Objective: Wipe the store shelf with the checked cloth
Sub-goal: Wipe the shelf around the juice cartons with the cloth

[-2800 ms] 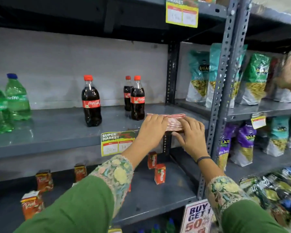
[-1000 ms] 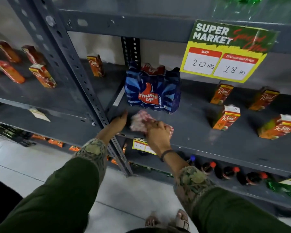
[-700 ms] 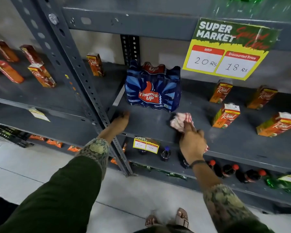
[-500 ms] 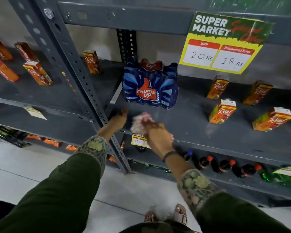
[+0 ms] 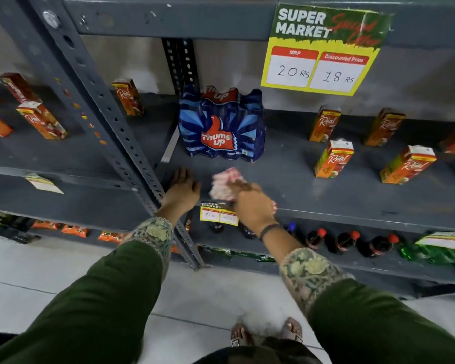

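Pressing checked cloth (image 5: 223,185) on shelf (image 5: 326,198), right hand (image 5: 252,206) grip seemingly bunched; left hand (image 5: 183,189) spread flat.

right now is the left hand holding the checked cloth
No, the right hand presses the checked cloth on the shelf; the left hand rests flat, empty.

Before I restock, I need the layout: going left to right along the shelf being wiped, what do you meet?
Left hand → checked cloth under the right hand → juice carton → another juice carton.

L hand (image 5: 182,189) flat, R hand (image 5: 252,203) clenched.
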A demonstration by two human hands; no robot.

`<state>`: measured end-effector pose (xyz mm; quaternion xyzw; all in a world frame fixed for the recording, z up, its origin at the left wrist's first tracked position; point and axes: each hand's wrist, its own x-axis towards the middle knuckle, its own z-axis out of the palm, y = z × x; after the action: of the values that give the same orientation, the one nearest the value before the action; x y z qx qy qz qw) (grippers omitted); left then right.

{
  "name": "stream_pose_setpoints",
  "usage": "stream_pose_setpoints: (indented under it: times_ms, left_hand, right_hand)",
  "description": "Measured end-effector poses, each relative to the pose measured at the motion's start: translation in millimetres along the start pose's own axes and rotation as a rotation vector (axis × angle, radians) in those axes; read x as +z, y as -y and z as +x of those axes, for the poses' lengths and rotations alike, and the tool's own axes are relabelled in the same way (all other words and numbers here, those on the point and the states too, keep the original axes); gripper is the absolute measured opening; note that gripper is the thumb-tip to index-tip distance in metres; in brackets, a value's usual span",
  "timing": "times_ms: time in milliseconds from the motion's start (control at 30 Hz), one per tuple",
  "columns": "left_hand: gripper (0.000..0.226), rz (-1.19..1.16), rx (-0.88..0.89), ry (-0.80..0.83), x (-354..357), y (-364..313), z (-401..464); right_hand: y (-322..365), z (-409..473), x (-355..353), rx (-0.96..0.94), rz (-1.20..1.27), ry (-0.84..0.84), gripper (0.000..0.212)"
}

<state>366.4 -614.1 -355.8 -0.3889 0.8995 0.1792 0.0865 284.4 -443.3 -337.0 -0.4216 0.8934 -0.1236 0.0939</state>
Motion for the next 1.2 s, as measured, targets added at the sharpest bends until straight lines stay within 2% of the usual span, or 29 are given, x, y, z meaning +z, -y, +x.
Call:
stream_pose_setpoints:
  times_ms: [67,200,267,433,500,533,633,767,800,867,967,1067,1133,1200]
  left_hand:
    - [0.062,0.042,0.009,-0.017,5,1,-1]
    - [0.065,0.129,-0.006,-0.041,12,-1,-5]
    - [0.065,0.164,-0.011,-0.066,16,-2,-9]
    - [0.065,0.214,-0.019,-0.114,16,-3,-12]
    - [0.064,0.229,-0.016,-0.169,17,-8,-17]
    - [0.064,0.240,0.001,-0.205,19,-14,-21]
    - [0.062,0.235,0.117,-0.287,32,-48,-36]
    - [0.060,0.163,0.283,-0.246,59,-118,-56]
    - [0.060,0.155,0.305,-0.232,65,-135,-60]
    - [0.060,0.125,0.300,-0.209,74,-166,-63]
    - [0.062,0.081,0.204,-0.158,85,-202,-62]
    - [0.066,0.123,0.104,-0.146,98,-219,-60]
    - [0.065,0.137,0.079,-0.166,103,-220,-58]
    - [0.065,0.139,0.078,-0.155,104,-218,-55]
  right_hand:
    - [3,-15,8,-0.096,-0.030,-0.063,0.062]
    - [-54,-28,2,0.281,-0.119,-0.210,0.051]
    - [-71,-18,-7,0.337,-0.085,-0.185,0.051]
    - [-54,-23,-11,-0.083,-0.019,0.021,0.065]
    - [-62,-47,-9,-0.128,0.091,0.061,0.061]
    - [-72,-62,-10,-0.106,0.156,0.027,0.059]
    - [-126,-113,-28,0.061,0.371,-0.291,0.048]
    - [-236,-164,-74,0.501,0.429,-0.629,0.037]
    - [-258,-165,-83,0.600,0.402,-0.656,0.034]
    - [-282,-157,-92,0.701,0.330,-0.578,0.031]
    - [-270,-129,-88,0.584,0.293,-0.308,0.037]
    - [-237,-122,-63,0.251,0.172,-0.101,0.047]
    - [-233,-131,-56,0.032,0.090,-0.104,0.061]
    - [-262,-142,-60,0.010,0.022,-0.147,0.075]
